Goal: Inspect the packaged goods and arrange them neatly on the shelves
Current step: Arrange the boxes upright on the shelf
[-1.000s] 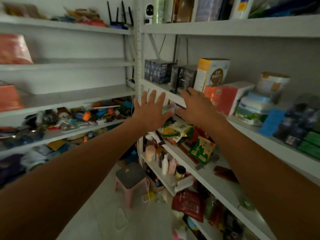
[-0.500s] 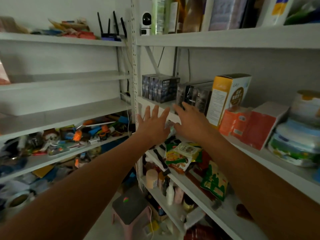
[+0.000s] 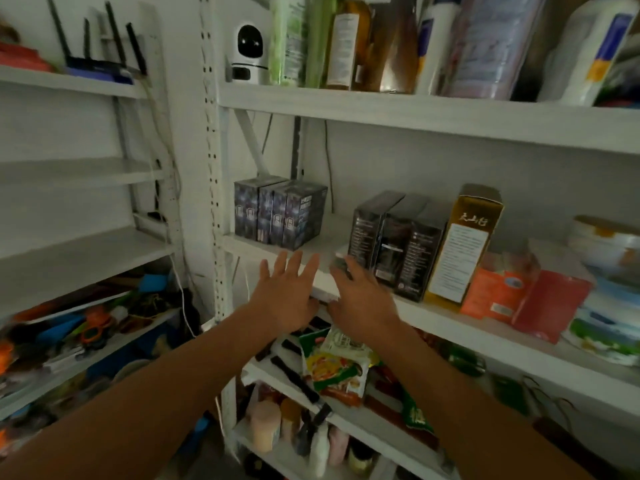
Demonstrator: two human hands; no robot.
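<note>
My left hand [image 3: 287,296] and right hand [image 3: 363,299] hover empty, fingers spread; dark boxes [image 3: 391,244] stand aligned, snack packets [image 3: 336,365] below lie jumbled.

Shelf [image 3: 450,313]: white painted metal, matt. Dark boxes [image 3: 391,244]: glossy film-wrapped cardboard. Snack packets [image 3: 332,368]: shiny crinkled plastic.

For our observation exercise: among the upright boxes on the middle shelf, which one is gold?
The tall gold box, standing right of the three black boxes and left of the orange packs; every other upright box there is dark.
</note>
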